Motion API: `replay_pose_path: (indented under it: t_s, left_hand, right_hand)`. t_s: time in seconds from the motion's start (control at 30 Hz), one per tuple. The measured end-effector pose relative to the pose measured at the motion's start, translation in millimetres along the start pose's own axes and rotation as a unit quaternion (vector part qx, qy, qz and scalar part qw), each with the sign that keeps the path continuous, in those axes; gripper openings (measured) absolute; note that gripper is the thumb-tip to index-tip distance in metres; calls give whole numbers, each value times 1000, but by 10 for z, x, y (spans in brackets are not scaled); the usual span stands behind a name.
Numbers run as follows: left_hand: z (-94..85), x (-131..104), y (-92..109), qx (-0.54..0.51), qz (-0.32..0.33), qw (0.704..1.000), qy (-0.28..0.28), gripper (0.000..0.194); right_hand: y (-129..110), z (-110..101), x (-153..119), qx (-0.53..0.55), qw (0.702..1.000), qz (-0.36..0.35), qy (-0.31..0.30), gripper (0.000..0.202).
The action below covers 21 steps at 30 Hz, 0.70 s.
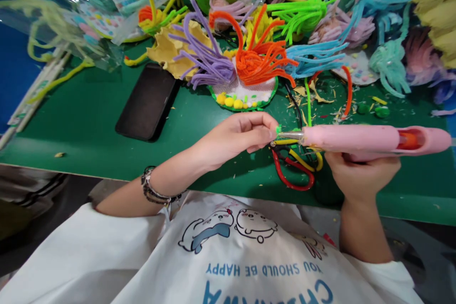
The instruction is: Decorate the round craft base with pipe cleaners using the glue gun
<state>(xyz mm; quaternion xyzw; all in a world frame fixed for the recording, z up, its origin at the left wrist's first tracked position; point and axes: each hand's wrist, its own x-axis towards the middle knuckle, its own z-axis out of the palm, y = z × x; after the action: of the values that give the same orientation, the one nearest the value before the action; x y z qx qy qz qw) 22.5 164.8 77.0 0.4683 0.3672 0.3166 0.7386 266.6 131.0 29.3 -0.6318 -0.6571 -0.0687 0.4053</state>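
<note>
Pinched between the fingertips of my left hand (245, 134) is a small green fuzzy piece (278, 129), perhaps a snip of pipe cleaner. My right hand (359, 173) is wrapped round the handle of a pink glue gun (351, 137), whose metal nozzle points left and meets or nearly meets the green piece. Under the nozzle lie scissors (292, 185) with red and yellow handles, partly hidden. Just beyond my left hand rests a white fabric piece (254, 96) with a green fuzzy edge and yellow pompoms, topped by orange (254, 64) and purple (213, 59) pipe-cleaner bundles.
A black phone (147, 102) lies on the green table (89, 147) to the left. Along the back are heaped pipe-cleaner bundles, a light green one (302, 16) among them, and plastic bags. Green pompoms (382, 112) and scraps lie at the right.
</note>
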Motion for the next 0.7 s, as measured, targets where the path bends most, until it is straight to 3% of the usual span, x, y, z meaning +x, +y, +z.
replay_pose_path:
  t_s: [0.53,0.7]
  left_hand:
    - [-4,-26,11,6,7,1000,4,17]
    - [-5,-19,16,12,3,1000,7,19]
  right_hand:
    - [5,30,48,39,993,-96,49,47]
    - [25,47,28,41,994,-82,58,41]
